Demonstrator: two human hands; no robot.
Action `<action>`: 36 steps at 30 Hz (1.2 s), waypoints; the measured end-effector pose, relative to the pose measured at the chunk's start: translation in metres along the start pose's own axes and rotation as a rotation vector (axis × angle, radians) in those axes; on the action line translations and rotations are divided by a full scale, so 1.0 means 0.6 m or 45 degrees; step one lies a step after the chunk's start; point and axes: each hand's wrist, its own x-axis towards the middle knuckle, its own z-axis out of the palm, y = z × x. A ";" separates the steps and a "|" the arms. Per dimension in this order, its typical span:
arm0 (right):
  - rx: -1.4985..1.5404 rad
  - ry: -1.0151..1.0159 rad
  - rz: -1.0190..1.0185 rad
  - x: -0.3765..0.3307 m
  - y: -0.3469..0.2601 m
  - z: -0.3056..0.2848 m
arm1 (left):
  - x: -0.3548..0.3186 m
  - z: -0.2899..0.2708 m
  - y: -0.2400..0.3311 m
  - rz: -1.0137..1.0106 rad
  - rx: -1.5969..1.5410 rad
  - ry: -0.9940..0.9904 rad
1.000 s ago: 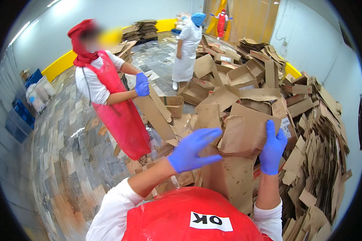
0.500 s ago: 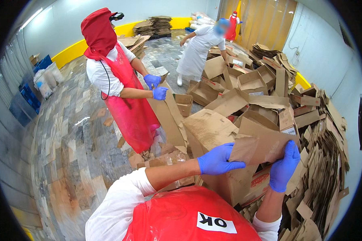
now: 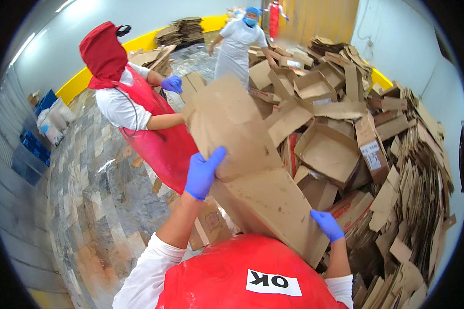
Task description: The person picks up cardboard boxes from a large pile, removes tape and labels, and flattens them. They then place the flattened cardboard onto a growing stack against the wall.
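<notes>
Head view, from left to right: blue crates [image 3: 32, 154] sit by the wall on the stone floor [image 3: 95, 206]. A co-worker in a red apron [image 3: 162, 141] stands nearby, one blue-gloved hand [image 3: 172, 83] raised. The person's left hand [image 3: 202, 174] grips the left edge of a large flattened cardboard sheet [image 3: 247, 175], held up and tilted at chest height. The right hand [image 3: 327, 224] clasps its lower right edge. Farther right lies a heap of flattened boxes [image 3: 397, 170].

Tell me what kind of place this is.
Probably a cardboard sorting or recycling room: a big heap of flattened brown cardboard boxes, tidy stacks by the yellow-based wall, and workers in red aprons and blue gloves.
</notes>
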 end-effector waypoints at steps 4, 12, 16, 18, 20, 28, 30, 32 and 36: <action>-0.078 0.487 -0.286 0.011 -0.031 -0.004 | 0.021 -0.019 -0.044 0.034 0.005 0.140; -0.308 0.814 -0.342 -0.015 -0.146 -0.044 | 0.007 -0.050 -0.098 0.070 0.119 0.455; -0.260 1.060 -0.433 -0.002 -0.114 -0.079 | -0.033 -0.072 -0.100 -0.136 0.136 0.433; -0.248 1.180 -0.533 -0.013 -0.076 -0.111 | -0.060 -0.073 -0.108 -0.064 0.328 0.329; -0.277 1.300 -0.654 -0.032 -0.040 -0.137 | -0.065 -0.065 -0.122 -0.048 0.375 0.240; -0.671 1.546 -0.616 -0.064 -0.057 -0.121 | -0.081 -0.045 -0.158 -0.219 0.286 0.131; -0.737 1.523 -0.524 -0.068 -0.085 -0.098 | -0.087 0.004 -0.153 0.025 0.458 -0.037; -0.843 1.506 -0.498 -0.071 -0.105 -0.065 | -0.088 0.078 -0.122 0.444 0.707 -0.322; -0.799 1.412 -0.403 -0.076 -0.157 -0.010 | -0.082 0.216 -0.137 1.064 0.831 -0.529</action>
